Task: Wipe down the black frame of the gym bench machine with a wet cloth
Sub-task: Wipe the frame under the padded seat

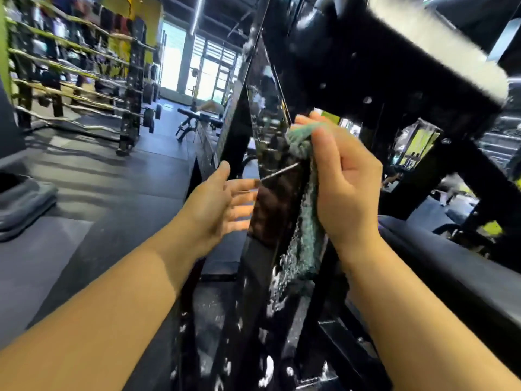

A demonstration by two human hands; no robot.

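Note:
The glossy black upright frame [270,153] of the bench machine rises through the middle of the view, wet and flecked with white foam lower down. My right hand [344,187] grips a teal-green wet cloth [306,221] against the frame's right edge, and the cloth hangs down below the hand. My left hand [222,204] is at the frame's left side with fingers stretched toward the metal; I cannot tell whether the fingertips touch it.
A black crossbeam [394,69] of the machine runs overhead to the right, and a padded black seat [451,266] lies at right. A barbell rack [84,80] stands at left on the dark rubber floor [98,193], with another bench [197,119] further back.

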